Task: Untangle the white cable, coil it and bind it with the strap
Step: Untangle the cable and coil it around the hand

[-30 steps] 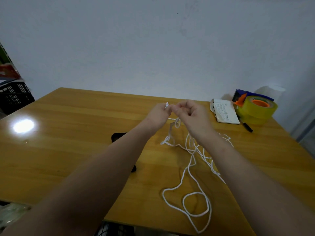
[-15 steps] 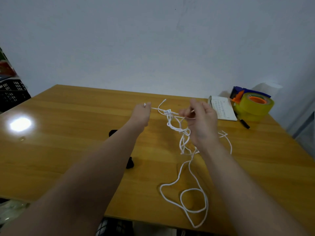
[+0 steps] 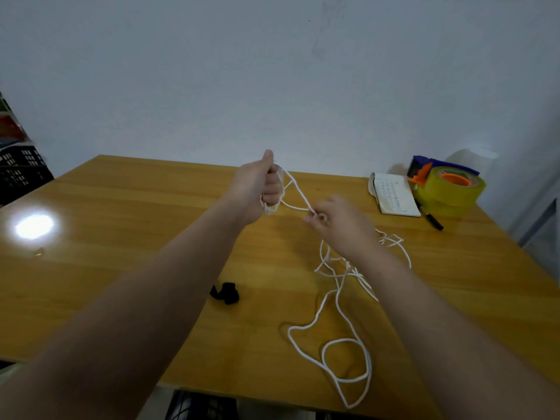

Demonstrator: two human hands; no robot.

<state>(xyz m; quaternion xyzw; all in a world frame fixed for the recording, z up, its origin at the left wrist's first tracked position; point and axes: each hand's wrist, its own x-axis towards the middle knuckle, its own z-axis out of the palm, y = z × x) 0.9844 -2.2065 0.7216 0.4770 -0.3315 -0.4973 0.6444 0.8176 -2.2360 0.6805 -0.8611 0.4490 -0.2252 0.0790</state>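
Observation:
A thin white cable (image 3: 333, 301) lies in loose loops on the wooden table (image 3: 121, 237), tangled under my right forearm and ending in a big loop near the front edge. My left hand (image 3: 257, 189) is raised in a fist, shut on one end of the cable, with a small loop hanging below the fingers. My right hand (image 3: 336, 222) pinches the cable a short way along, so a taut stretch runs between both hands. A black strap (image 3: 225, 293) lies crumpled on the table beside my left forearm, apart from the cable.
At the table's far right stand a yellow tape roll (image 3: 451, 190) in a dispenser, a small notebook (image 3: 394, 197) and a black pen (image 3: 435, 222). A black crate (image 3: 21, 172) sits beyond the left edge. A lamp glare (image 3: 34, 225) shines on the left tabletop.
My left hand has risen and closed into a fist on the cable end. My right hand has dropped lower and slid along the cable. The knot seen between the hands is gone from that stretch.

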